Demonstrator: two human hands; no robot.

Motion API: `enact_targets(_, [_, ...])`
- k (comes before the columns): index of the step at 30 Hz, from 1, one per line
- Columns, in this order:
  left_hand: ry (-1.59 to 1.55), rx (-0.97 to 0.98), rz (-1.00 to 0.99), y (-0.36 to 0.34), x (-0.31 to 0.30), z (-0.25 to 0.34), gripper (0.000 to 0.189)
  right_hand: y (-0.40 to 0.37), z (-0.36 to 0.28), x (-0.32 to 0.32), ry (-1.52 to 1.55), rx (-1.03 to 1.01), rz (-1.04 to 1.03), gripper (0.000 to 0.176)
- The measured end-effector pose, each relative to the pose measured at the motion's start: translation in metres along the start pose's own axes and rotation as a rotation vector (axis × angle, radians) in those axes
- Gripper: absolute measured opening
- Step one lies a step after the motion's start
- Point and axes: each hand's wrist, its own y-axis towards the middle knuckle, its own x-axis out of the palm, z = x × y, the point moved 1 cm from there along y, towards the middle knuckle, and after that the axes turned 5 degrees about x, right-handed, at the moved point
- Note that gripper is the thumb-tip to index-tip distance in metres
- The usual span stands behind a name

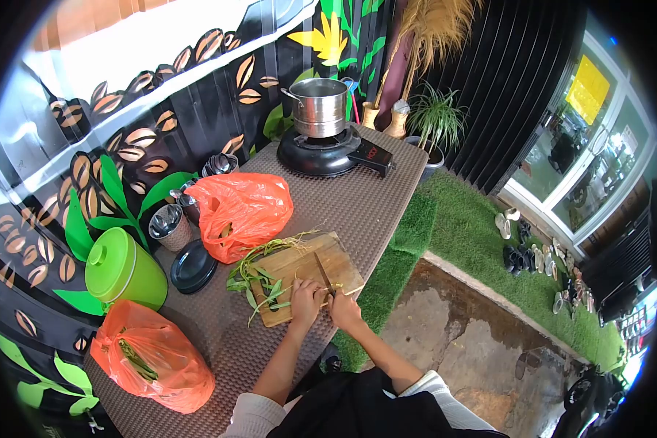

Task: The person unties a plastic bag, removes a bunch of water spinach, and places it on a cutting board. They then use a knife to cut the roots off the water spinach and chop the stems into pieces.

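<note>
A wooden cutting board [339, 257] lies at the table's near edge. My right hand [344, 309] is closed round the handle of a knife [322, 267], whose blade points away from me across the board. Close beside it, my left hand [306, 299] presses down on the board with bent fingers, on the stems of leafy greens [259, 286]; its fingertips are partly hidden. The greens spread over the board's left side, and long thin stems trail along its far edge. Small cut bits lie by the knife.
Behind the board sits an orange plastic bag [244, 208]; another orange bag [153, 358] with greens is at left. A green lidded bucket [124, 270], black lid [193, 267] and cup of utensils [171, 228] line the wall. A steel pot [319, 109] stands on a black stove [317, 155].
</note>
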Motion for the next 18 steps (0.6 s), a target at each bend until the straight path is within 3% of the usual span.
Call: enact_targets(18, [-0.106,0.082,-0.076,0.003,-0.007,0.002,0.020,0.003,0.012,-0.018,-0.021,-0.022,0.022,0.034])
